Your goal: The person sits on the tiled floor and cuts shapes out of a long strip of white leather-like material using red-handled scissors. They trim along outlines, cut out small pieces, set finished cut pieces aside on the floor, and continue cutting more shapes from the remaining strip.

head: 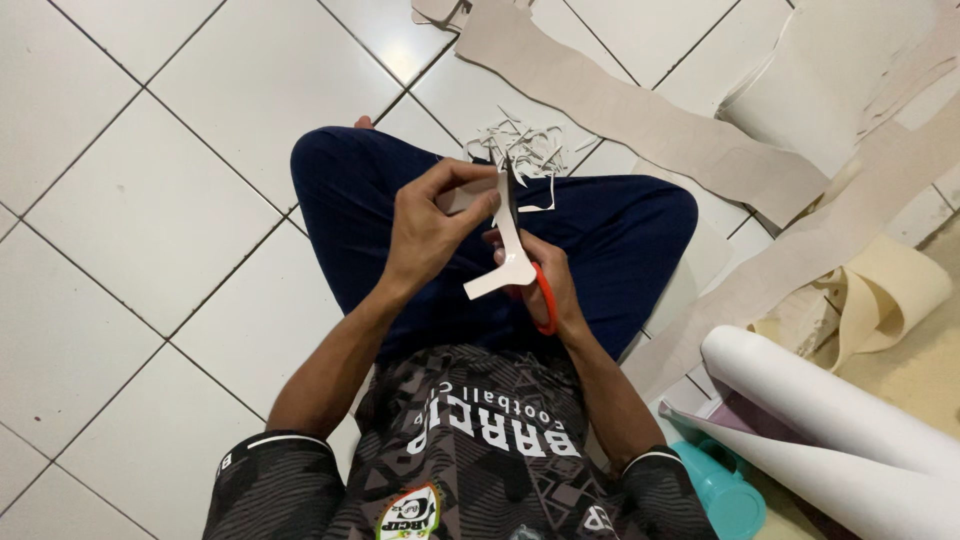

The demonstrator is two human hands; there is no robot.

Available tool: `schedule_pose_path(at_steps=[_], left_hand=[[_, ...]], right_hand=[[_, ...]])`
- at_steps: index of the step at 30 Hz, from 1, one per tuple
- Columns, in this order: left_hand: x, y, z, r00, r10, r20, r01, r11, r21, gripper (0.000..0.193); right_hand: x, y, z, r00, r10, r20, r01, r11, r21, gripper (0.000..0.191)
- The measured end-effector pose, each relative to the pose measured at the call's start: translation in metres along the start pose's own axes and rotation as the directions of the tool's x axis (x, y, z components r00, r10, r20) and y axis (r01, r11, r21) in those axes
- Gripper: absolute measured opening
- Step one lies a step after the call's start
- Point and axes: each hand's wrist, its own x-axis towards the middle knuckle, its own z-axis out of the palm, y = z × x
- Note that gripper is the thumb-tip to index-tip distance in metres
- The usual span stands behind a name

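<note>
Scissors (530, 270) with orange handles are gripped in the right hand (545, 285), the fingers being closed through the loops and the dark blades pointed up and away from the body. A pale, curved strip of sheet material (508, 255) is pinched between the thumb and fingers of the left hand (430, 225), and it is held upright just against the blades, above the lap. Both hands are kept close together over crossed legs clad in dark blue trousers (620, 230). Thin offcuts (525, 150) are scattered on the white tiled floor (150, 200) just beyond the knees. Long beige cut-out pieces (640, 115) are laid further out across the tiles. Two white rolls (830, 410) are seen at the right, with a teal plastic object (725, 490) beside them and a cream curled sheet (890, 290) behind.
</note>
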Motion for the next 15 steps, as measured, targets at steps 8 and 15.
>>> schedule_pose_path(at_steps=[8, 15], left_hand=[[-0.009, -0.006, 0.011, 0.999, -0.036, 0.001, 0.036, 0.99, -0.136, 0.025], [-0.005, -0.013, 0.01, 0.996, -0.075, 0.039, 0.08, 0.982, -0.174, 0.029]], right_hand=[[0.002, 0.0, 0.001, 1.0, -0.019, 0.021, 0.015, 0.984, 0.18, 0.04], [-0.002, 0.012, 0.018, 0.993, 0.093, -0.067, -0.064, 0.935, 0.35, 0.029]])
